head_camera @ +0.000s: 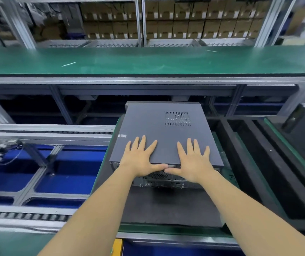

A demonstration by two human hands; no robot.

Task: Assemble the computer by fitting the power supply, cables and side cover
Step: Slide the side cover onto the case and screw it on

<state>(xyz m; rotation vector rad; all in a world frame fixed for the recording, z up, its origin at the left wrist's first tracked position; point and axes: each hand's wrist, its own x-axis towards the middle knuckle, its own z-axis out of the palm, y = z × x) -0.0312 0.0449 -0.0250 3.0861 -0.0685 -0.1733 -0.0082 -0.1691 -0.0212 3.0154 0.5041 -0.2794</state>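
Note:
A dark grey computer case [159,180] lies on its side on a black mat [166,209], its rear ports facing me. The grey side cover [162,130], with a perforated vent patch near its far end, lies on top of the case. My left hand [140,159] and my right hand [194,161] lie flat on the cover's near end, fingers spread and straight. Both thumbs point inward and touch the cover's near edge, almost meeting. The power supply and cables are hidden inside the case.
A green-edged pallet [105,182] carries the mat. Black foam trays [258,163] sit to the right. A roller conveyor frame [42,133] over blue flooring runs on the left. A green bench [148,60] and shelves of cardboard boxes [166,21] stand behind.

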